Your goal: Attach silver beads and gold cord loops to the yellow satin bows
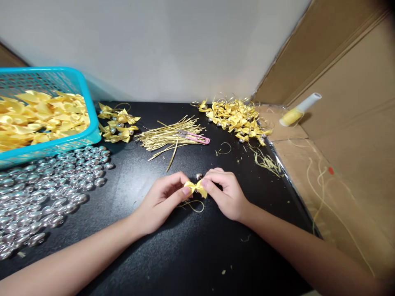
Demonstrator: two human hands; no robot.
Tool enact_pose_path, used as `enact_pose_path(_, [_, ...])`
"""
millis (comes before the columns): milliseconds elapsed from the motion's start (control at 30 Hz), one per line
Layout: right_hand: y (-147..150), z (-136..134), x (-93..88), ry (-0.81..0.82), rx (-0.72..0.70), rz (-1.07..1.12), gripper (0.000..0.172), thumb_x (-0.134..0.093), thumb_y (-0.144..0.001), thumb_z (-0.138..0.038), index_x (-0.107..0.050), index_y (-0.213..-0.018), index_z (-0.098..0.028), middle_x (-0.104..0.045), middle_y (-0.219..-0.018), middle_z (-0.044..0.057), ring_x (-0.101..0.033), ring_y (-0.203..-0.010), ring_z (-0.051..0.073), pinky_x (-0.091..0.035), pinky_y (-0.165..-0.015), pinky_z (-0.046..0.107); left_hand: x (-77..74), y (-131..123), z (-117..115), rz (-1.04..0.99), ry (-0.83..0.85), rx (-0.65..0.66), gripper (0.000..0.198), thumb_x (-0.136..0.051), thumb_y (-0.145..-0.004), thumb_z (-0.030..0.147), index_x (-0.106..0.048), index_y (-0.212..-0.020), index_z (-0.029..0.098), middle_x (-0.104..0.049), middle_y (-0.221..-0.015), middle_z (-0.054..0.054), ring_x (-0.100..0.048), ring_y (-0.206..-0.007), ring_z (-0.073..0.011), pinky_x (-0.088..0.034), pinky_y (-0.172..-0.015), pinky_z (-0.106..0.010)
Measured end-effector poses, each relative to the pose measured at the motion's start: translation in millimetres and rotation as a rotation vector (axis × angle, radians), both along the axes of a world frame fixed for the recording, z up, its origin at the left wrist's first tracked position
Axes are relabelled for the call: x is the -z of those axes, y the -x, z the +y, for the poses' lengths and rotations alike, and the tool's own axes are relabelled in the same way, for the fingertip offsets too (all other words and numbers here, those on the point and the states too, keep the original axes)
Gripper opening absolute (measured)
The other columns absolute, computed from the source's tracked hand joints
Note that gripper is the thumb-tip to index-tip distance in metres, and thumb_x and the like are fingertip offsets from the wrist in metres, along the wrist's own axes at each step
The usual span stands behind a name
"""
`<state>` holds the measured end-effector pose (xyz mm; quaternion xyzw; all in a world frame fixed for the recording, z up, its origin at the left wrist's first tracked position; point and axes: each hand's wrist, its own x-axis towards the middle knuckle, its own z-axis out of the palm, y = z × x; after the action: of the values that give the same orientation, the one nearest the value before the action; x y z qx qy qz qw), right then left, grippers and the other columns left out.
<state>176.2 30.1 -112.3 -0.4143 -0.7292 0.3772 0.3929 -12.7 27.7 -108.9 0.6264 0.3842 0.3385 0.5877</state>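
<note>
A small yellow ribbon bow (pixel 195 188) is pinched between both of my hands over the black table (pixel 185 255). My left hand (pixel 162 200) grips its left side with closed fingers. My right hand (pixel 224 193) grips its right side, fingers curled. A silver bead (pixel 199 176) shows just above the bow, touching my right fingers. A thin gold cord loop (pixel 194 206) hangs from the bow onto the table.
A turquoise basket (pixel 61 144) of yellow bows stands at the left, with several silver beads (pixel 46 193) spread before it. Gold cords (pixel 166 137) and pink snips (pixel 194 137) lie mid-table. Finished bows (pixel 236 117) pile at the back right. A yellow thread spool (pixel 298 110) rests on cardboard (pixel 354 156).
</note>
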Motion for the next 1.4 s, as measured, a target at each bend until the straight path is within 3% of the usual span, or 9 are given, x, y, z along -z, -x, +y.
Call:
enact_pose_path(133, [0.6,-2.3,-2.1,-0.078,0.034,-0.056,0.02,-0.052,-0.09,-0.023,-0.062,-0.074,-0.019,-0.063,-0.067,-0.002,-0.057,-0.067,0.013,-0.038,-0.072,0.032,0.6,-0.8,0.8,0.087,-0.082,0.018,0.026,-0.049,-0.092,0.028,-0.056,-0.07,0.016,-0.056,-0.064,0.002,-0.05,-0.06,-0.0102,-0.04,-0.057,-0.021])
enact_pose_path(233, [0.8,-4.3,-3.7,-0.295,0.093,-0.168,0.01,-0.059,-0.085,-0.02,-0.066,-0.091,-0.02,-0.071,-0.087,0.002,-0.06,-0.084,0.017,-0.036,-0.08,0.036,1.6,-1.7,1.2,0.132,-0.127,-0.003,0.026,-0.05,-0.091,0.027,-0.055,-0.068,0.016,-0.055,-0.062,0.002,-0.048,-0.058,-0.0098,-0.04,-0.055,-0.021])
enact_pose_path(367, [1.4,-6.3,-3.5,-0.513,0.095,-0.319,0.008,-0.059,-0.083,-0.019,-0.065,-0.077,-0.021,-0.072,-0.081,-0.001,-0.059,-0.08,0.016,-0.03,-0.082,0.04,1.8,-3.0,-0.9,0.204,-0.257,-0.035,0.025,-0.053,-0.089,0.023,-0.054,-0.065,0.016,-0.052,-0.058,0.004,-0.045,-0.054,-0.0087,-0.037,-0.052,-0.02])
enact_pose_path(567, [3.5,-6.0,-2.6,-0.44,0.086,-0.304,0.019,-0.056,-0.082,-0.016,-0.057,-0.063,-0.019,-0.066,-0.067,-0.003,-0.055,-0.071,0.013,-0.029,-0.077,0.038,3.3,-2.6,-4.2,0.296,-0.443,-0.038,0.018,-0.054,-0.088,0.018,-0.056,-0.07,0.016,-0.054,-0.06,0.003,-0.049,-0.055,-0.009,-0.038,-0.053,-0.02])
enact_pose_path(867, [1.4,-0.6,-5.0,-0.088,0.1,-0.075,0.021,-0.054,-0.082,-0.013,-0.057,-0.062,-0.019,-0.065,-0.067,0.0,-0.058,-0.07,0.015,-0.039,-0.071,0.033,-1.1,-2.8,-3.3,0.299,-0.694,-0.083,0.01,-0.058,-0.084,0.008,-0.064,-0.084,0.017,-0.066,-0.074,-0.001,-0.061,-0.067,-0.0116,-0.049,-0.062,-0.021])
enact_pose_path(967, [-1.1,-2.1,-4.6,-0.151,0.106,-0.081,0.018,-0.055,-0.082,-0.014,-0.06,-0.066,-0.02,-0.067,-0.07,0.0,-0.059,-0.072,0.016,-0.039,-0.073,0.035,0.1,-1.0,-4.1,0.29,-0.736,-0.116,0.015,-0.061,-0.083,0.007,-0.066,-0.092,0.017,-0.07,-0.08,-0.003,-0.065,-0.072,-0.0125,-0.051,-0.066,-0.022])
enact_pose_path(1067, [-2.6,-3.8,-3.6,-0.302,0.102,-0.108,0.002,-0.063,-0.078,-0.021,-0.064,-0.078,-0.021,-0.071,-0.079,0.002,-0.061,-0.076,0.018,-0.039,-0.076,0.038,1.3,0.7,-4.8,0.272,-0.744,-0.136,0.016,-0.063,-0.082,0.007,-0.066,-0.092,0.018,-0.072,-0.081,-0.003,-0.067,-0.072,-0.0128,-0.053,-0.066,-0.022])
enact_pose_path(1267, [-3.4,-4.1,-0.9,-0.539,0.145,-0.196,0.009,-0.066,-0.078,-0.016,-0.064,-0.079,-0.024,-0.073,-0.078,-0.003,-0.06,-0.075,0.017,-0.036,-0.077,0.039,-0.8,2.1,-5.8,0.232,-0.783,-0.158,0.015,-0.063,-0.08,0.004,-0.066,-0.087,0.018,-0.072,-0.082,-0.004,-0.068,-0.075,-0.0137,-0.055,-0.068,-0.024])
enact_pose_path(1400, [-2.8,-6.1,-1.7,-0.577,0.17,-0.229,0.009,-0.063,-0.081,-0.015,-0.061,-0.078,-0.024,-0.073,-0.079,-0.003,-0.061,-0.076,0.017,-0.035,-0.078,0.039,-1.9,2.5,-6.1,0.217,-0.818,-0.146,0.017,-0.063,-0.079,0.002,-0.067,-0.086,0.017,-0.072,-0.083,-0.005,-0.069,-0.076,-0.0133,-0.056,-0.068,-0.022])
